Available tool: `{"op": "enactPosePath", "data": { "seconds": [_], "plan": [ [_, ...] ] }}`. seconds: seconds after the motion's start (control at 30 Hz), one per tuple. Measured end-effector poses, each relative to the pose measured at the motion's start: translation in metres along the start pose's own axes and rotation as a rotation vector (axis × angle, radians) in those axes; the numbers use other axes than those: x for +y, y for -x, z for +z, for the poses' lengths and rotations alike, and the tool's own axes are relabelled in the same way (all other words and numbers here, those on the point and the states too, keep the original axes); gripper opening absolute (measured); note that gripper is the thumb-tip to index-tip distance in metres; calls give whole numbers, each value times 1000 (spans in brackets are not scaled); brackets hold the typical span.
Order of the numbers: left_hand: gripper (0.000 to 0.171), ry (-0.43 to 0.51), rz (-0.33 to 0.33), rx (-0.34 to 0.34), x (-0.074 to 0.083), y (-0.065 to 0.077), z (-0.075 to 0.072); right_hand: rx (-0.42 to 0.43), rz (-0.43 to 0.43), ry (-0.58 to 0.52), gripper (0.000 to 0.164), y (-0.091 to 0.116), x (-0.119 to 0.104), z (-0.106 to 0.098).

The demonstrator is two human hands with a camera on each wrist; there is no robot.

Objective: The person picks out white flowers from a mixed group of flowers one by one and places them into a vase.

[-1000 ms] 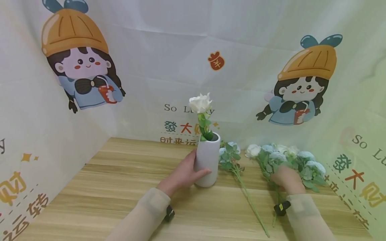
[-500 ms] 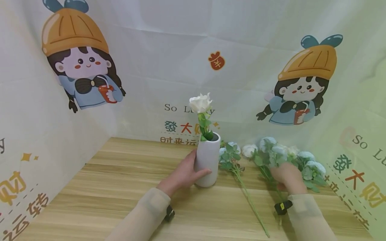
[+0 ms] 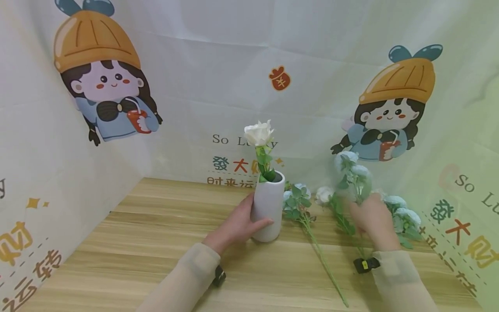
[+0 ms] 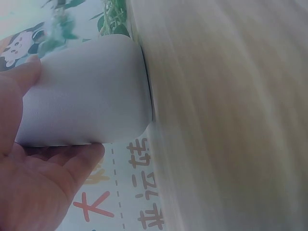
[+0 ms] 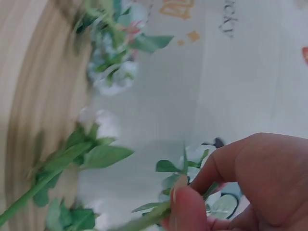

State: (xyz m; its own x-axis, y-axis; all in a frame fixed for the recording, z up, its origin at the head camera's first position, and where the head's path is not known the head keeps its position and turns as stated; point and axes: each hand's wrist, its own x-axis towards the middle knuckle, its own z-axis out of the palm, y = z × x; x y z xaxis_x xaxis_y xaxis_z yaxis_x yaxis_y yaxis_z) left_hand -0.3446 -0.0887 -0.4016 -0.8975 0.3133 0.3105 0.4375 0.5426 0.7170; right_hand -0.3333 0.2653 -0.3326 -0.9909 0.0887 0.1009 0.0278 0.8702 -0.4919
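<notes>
My left hand grips a white vase, thumb across its front and the other fingers around its far side. The vase stands upright on the table, and a white rose rises from its mouth. On the right, my right hand pinches the green stem of a light blue flower spray, whose blooms are held up off the table. A white rose lies just left of that hand. Another blue flower spray with a long stem lies between vase and right hand.
More blue flowers lie at the right of the wooden table, close to the printed cloth that hangs behind and at both sides.
My right hand has lifted the light blue flower spray up from the pile, bringing its blooms higher against the cloth. The left hand and the vase have stayed in place.
</notes>
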Motion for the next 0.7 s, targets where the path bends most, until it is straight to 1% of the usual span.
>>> {"op": "enactPosePath", "data": {
  "seconds": [0.07,0.1,0.23,0.3,0.47,0.53,0.6,0.7],
  "plan": [
    [93,-1,-3,-1,0,0,0,16,-20,-30,85,2,-8,-1],
    [93,0,-6,-2,-1,-1,0,14,-33,-42,80,3,-11,-1],
    [93,-2,-7,-6,-1,-2,1,-14,-75,-103,52,4,-25,5],
    [93,1,-9,-7,-2,-2,1,-46,-86,-133,47,3,-30,12],
    [93,10,1,-3,-1,-2,1,-106,-123,-224,51,-3,-38,34],
    [93,10,5,-1,0,-1,1,-128,-146,-250,47,-4,-40,43],
    [92,9,9,2,0,-1,1,-145,-168,-246,42,-6,-39,51],
    [92,7,13,3,-1,-1,1,-164,-194,-189,30,-8,-35,59]
  ]
}}
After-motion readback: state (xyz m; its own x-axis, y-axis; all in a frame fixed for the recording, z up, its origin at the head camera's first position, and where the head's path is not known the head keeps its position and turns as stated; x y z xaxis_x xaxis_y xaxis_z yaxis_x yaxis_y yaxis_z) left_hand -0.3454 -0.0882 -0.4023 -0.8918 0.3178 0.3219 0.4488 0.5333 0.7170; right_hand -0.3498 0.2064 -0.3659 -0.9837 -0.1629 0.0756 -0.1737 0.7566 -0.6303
